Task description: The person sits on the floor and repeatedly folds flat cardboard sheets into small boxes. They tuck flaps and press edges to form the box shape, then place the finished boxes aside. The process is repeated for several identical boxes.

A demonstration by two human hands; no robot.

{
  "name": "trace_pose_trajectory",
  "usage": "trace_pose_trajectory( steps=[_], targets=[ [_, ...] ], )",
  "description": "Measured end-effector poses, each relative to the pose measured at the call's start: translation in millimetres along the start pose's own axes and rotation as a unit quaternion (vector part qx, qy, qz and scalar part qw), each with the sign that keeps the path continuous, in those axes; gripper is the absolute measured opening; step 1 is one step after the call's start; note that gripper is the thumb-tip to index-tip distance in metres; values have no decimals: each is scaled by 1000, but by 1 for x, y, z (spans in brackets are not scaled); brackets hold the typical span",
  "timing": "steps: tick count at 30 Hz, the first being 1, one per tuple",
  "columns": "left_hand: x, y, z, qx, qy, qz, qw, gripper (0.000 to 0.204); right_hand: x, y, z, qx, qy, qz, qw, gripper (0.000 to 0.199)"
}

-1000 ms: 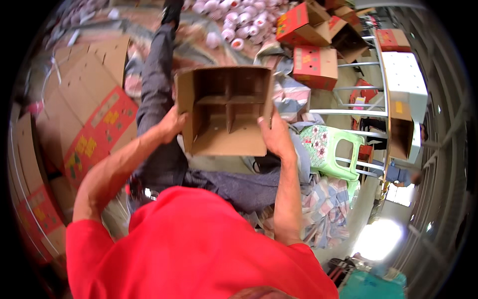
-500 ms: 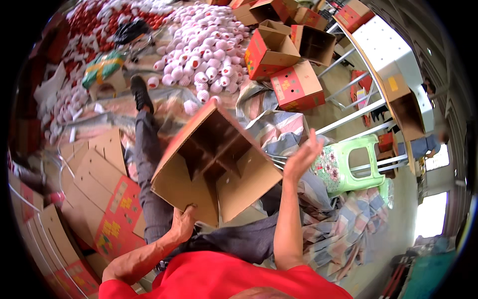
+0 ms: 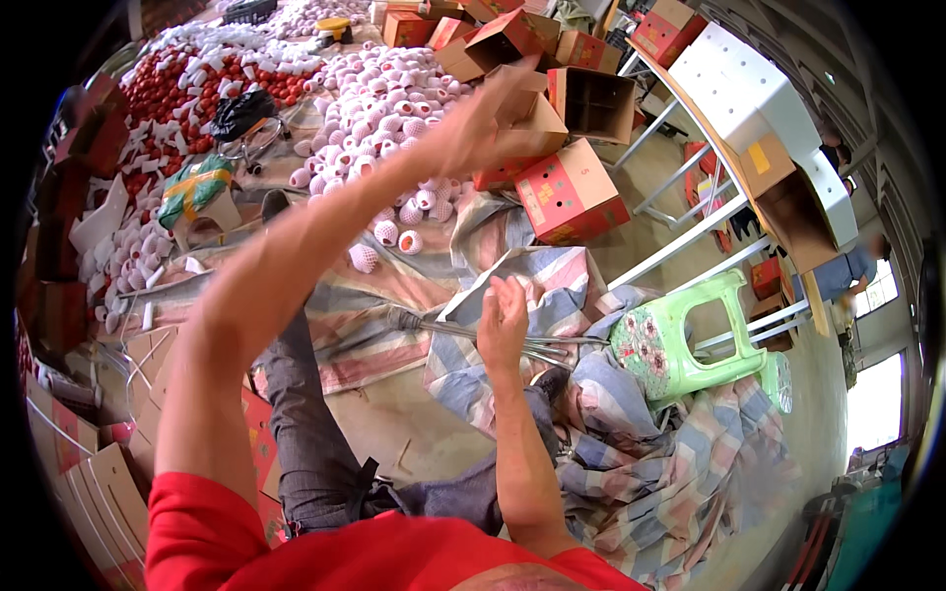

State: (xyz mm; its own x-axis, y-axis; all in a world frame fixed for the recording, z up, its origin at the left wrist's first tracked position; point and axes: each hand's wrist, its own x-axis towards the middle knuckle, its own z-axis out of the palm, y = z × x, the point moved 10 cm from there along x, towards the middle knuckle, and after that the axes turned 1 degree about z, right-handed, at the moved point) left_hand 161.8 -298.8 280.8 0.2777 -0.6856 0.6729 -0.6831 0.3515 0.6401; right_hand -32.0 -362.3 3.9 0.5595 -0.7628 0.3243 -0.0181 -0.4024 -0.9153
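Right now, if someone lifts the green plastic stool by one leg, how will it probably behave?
The green plastic stool looks thin and hollow, so probably light and fairly stiff. It lies tipped on striped cloth, so it may slide or rock rather than stay put.

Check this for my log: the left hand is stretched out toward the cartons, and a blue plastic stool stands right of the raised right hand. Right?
Not quite. The head view shows the plastic stool is green, not blue. The left hand does stretch toward the cartons, and the stool stands right of the right hand.
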Motion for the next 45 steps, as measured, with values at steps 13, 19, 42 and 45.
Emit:
trace_pose_trajectory(
  steps=[13, 19, 42, 45],
  targets=[
    [-749, -5, -117, 178, 371, -486, 771, 39, -56, 45, 45, -227, -258, 19, 939, 49],
    [-997, 58, 21, -267, 543, -539, 585, 27, -83, 138, -4, -515, -441, 125, 724, 69],
    [-980, 60, 99, -1, 310, -697, 646, 50, -202, 274, -159, -624, -643, 253, 365, 124],
    [-967, 55, 103, -17, 303, -719, 625, 51, -191, 298, -167, -606, -634, 266, 400, 121]
  ],
)
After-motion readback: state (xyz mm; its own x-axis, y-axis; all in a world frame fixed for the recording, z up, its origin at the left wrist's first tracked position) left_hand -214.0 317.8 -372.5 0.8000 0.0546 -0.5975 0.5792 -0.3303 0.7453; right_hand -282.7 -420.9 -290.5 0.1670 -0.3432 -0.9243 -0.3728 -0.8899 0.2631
